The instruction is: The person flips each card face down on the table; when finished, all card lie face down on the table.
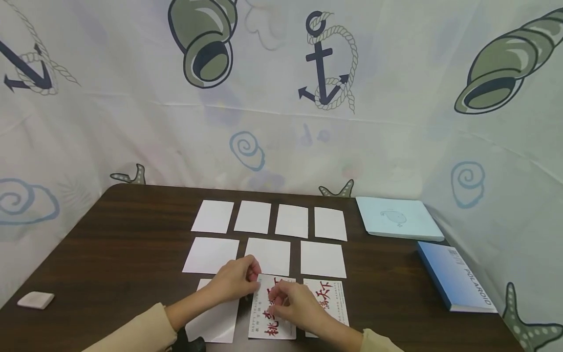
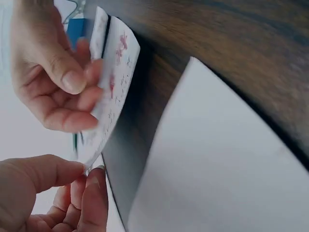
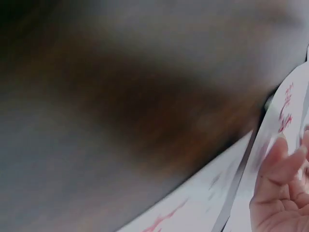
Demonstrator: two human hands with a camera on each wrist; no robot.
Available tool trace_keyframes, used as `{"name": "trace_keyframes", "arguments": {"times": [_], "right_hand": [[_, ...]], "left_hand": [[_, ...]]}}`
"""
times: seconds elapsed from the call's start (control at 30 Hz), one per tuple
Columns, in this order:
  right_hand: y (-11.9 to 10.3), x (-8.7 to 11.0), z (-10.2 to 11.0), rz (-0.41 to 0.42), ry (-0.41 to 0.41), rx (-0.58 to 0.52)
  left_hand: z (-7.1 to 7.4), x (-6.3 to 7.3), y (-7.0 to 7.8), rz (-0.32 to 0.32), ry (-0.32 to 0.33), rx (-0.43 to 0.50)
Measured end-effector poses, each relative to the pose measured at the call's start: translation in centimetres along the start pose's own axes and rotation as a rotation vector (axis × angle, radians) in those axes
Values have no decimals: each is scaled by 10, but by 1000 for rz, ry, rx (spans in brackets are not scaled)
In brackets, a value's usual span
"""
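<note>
A white card with red calligraphy and small black print [image 1: 258, 313] stands out at the front middle of the blank cards. My left hand [image 1: 235, 278] pinches its far left corner between thumb and fingers, as the left wrist view shows; there the card looks bent and partly lifted. Above the card hovers my right hand [image 1: 299, 307], its fingers loosely curled with nothing visible between them. A second card with red characters [image 1: 324, 293] lies just right, partly covered by the right hand. Left of the pinched card, a blank white card [image 1: 213, 322] lies partly under the left forearm.
Several blank white cards [image 1: 211, 255] lie in rows behind the hands on the dark wooden table [image 1: 132, 234]. A white eraser-like block [image 1: 36, 300] sits at far left. On the right are a pale blue flat box [image 1: 396, 217] and a blue POLAROID box [image 1: 457, 278].
</note>
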State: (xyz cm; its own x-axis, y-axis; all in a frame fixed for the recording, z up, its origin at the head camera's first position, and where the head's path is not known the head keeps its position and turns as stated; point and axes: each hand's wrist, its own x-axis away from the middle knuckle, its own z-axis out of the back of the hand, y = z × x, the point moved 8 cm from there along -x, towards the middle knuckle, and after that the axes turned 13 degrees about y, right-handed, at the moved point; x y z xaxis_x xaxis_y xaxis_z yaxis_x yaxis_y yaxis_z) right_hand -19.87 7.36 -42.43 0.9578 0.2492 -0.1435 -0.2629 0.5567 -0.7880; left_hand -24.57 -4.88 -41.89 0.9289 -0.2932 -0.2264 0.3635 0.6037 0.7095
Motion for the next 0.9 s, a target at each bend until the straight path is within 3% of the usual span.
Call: {"name": "trace_keyframes", "arguments": {"times": [0.13,0.27,0.4,0.53,0.9], "right_hand": [[-5,2,-9,-59,13,-107],[-8,2,-9,-78,69,-76],[-12,2,-7,-93,97,-78],[-12,4,-5,-121,91,-127],[-15,10,3,-151,93,-195]], "left_hand": [[-3,1,-1,104,-66,166],[-6,7,-3,246,-139,359],[-7,10,-3,331,-170,450],[-8,13,1,359,-197,499],[-12,17,11,345,-275,647]]}}
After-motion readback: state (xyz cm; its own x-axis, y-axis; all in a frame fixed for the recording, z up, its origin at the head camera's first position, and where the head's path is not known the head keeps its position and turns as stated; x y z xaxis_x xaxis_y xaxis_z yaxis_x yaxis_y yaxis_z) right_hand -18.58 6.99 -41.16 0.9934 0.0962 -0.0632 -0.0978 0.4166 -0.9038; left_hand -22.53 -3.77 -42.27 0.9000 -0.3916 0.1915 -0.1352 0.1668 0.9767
